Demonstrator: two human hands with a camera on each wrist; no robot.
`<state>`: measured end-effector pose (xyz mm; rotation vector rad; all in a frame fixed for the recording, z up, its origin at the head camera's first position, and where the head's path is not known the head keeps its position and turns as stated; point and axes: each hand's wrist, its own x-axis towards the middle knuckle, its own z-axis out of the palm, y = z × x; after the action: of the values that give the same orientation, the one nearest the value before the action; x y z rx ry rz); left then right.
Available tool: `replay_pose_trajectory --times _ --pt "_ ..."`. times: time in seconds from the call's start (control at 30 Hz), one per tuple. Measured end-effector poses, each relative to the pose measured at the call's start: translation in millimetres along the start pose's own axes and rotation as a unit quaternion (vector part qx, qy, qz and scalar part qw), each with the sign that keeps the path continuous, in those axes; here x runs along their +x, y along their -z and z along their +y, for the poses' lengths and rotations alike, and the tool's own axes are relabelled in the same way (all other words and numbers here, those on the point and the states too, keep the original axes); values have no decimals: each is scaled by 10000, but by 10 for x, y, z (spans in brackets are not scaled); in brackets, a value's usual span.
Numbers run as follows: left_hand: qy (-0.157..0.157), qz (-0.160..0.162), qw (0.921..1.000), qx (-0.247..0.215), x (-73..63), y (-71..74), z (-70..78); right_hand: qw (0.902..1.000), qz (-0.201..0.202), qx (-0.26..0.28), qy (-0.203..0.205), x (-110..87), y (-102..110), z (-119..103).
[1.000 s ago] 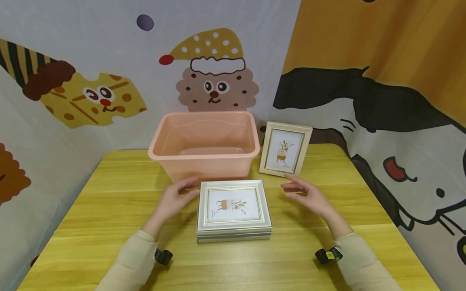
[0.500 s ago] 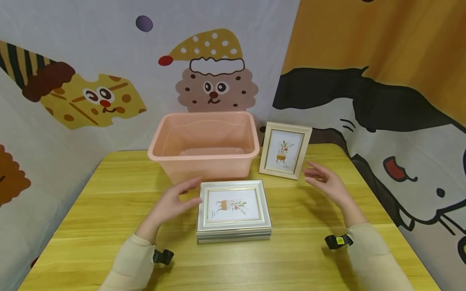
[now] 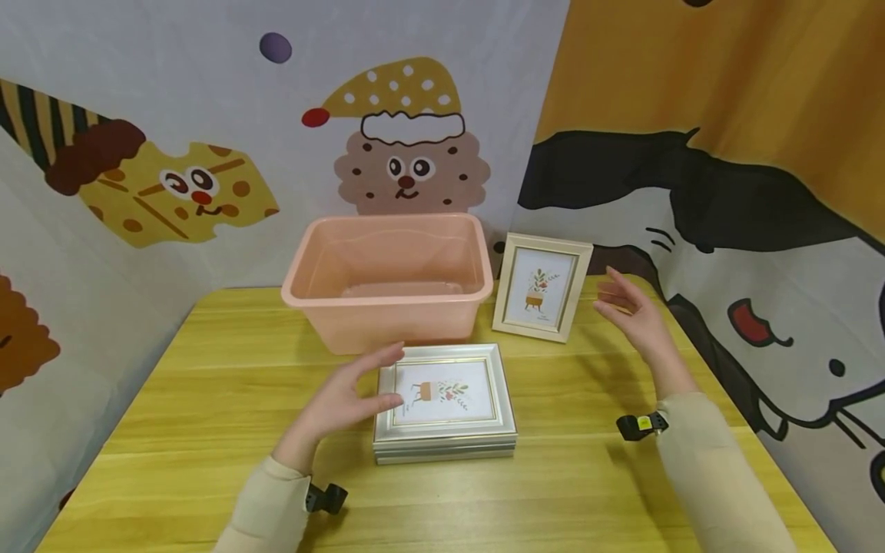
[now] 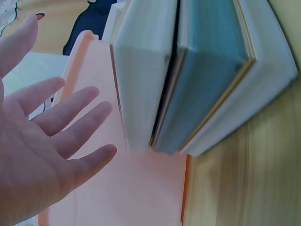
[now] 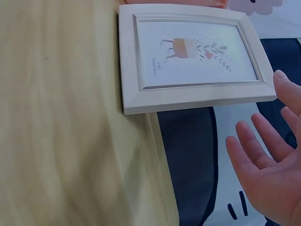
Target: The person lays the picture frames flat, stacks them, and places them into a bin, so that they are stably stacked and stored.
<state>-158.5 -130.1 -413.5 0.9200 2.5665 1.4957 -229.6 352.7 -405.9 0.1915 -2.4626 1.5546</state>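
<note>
A stack of three picture frames (image 3: 445, 442) lies flat on the table, the top one silvery-white around a print of a potted plant. My left hand (image 3: 342, 403) is at the stack's left side with fingers and thumb spread; their tips overlap the top frame's left edge in the head view. In the left wrist view the stacked edges (image 4: 202, 84) show white, blue-grey and white, and nothing lies in the palm. A cream picture frame (image 3: 505, 299) stands upright at the back right. Just right of it my right hand (image 3: 639, 315) is raised, fingers extended, holding nothing.
A pink plastic basin (image 3: 387, 326) stands behind the stack, left of the upright frame, with no contents showing inside. The wooden table (image 3: 207, 430) ends at the back against a cartoon-printed curtain (image 3: 242, 100).
My right hand has moved right and farther back, from in front of the upright frame to beside it. My left hand has shifted slightly right over the stack's edge. The frames have not moved.
</note>
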Motion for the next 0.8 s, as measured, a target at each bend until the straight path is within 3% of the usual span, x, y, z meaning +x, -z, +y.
replay_pose_trajectory --times 0.23,0.37,0.63,0.8 --pt "-208 -142 9995 -179 48 -74 37 9995 199 -170 168 204 7 -42" --pt "-337 -162 9989 -290 87 -144 61 9990 251 -361 23 298 -24 -86" --pt "-503 -129 9974 -509 178 -310 77 9987 76 277 -410 367 -175 -145" --pt "-505 -12 9970 -595 214 -394 101 9978 238 456 -412 378 -280 -155"
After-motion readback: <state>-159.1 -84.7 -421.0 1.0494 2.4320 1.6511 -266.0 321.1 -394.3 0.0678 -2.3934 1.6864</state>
